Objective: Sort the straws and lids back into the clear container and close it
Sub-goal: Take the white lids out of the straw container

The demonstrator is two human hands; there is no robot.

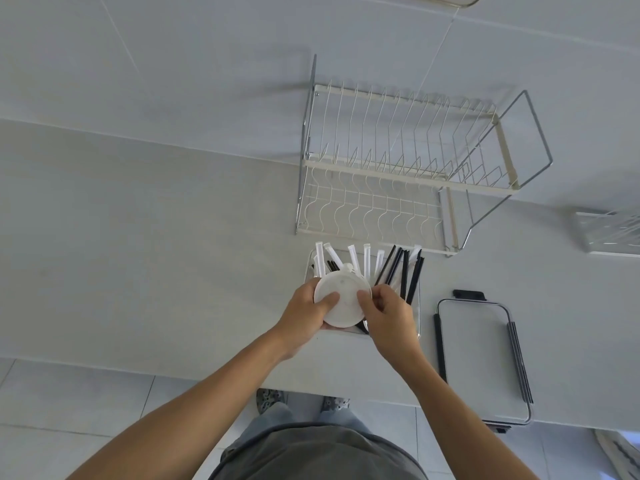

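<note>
Lids (341, 301), a white round stack, sit between my 2 hands over the clear container (417, 317) at the near table (156, 237) edge; my left hand (306, 315) grips the stack, my right hand (388, 311) pinches its rim. Straws (367, 266) stand behind; the container's lid (476, 358) lies right

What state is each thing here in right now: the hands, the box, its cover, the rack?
Left hand: grips the stack of white lids.
Right hand: fingers pinch the stack's edge.
Clear container: open, on the counter, under the hands.
Straws: black and white, standing out of the container.
Container cover: off, lying flat to the right.
Dish rack: nothing in it.
</note>
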